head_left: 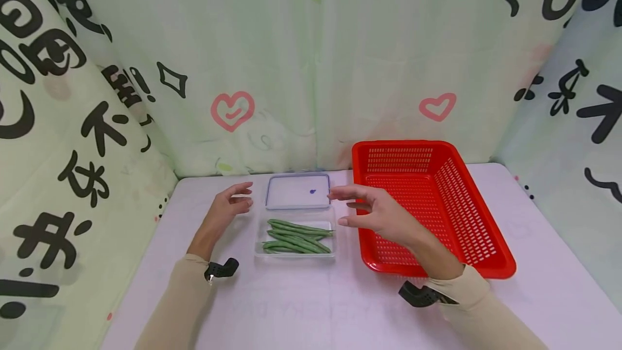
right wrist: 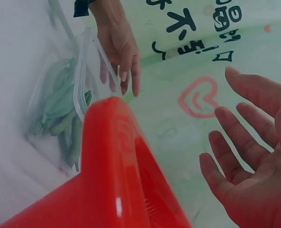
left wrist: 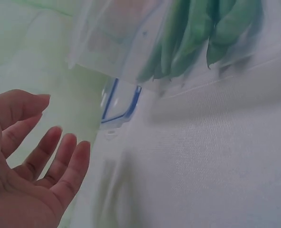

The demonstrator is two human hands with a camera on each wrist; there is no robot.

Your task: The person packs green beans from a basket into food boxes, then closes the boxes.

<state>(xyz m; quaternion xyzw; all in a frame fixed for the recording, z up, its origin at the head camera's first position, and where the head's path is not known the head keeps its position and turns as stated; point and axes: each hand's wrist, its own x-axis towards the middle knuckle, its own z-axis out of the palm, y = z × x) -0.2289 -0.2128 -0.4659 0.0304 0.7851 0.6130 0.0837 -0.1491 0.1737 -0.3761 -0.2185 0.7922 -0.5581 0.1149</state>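
Note:
Several green beans (head_left: 296,237) lie side by side in a clear plastic container (head_left: 295,257) in the middle of the table. Directly behind it lies a clear lid with a blue seal (head_left: 297,192). My left hand (head_left: 228,207) hovers left of the container and lid, fingers loosely bent, nothing in it. On the other side, my right hand (head_left: 376,209) is in the air between the lid and the red basket (head_left: 437,209), overlapping the basket in the head view. Its fingers point left and hold nothing. In the left wrist view the beans (left wrist: 192,38) show through the container's wall.
The red perforated basket stands at the right of the white table (head_left: 291,307), its near rim under my right forearm. Pale green curtains (head_left: 291,69) with black writing and pink hearts surround the table at the back and both sides.

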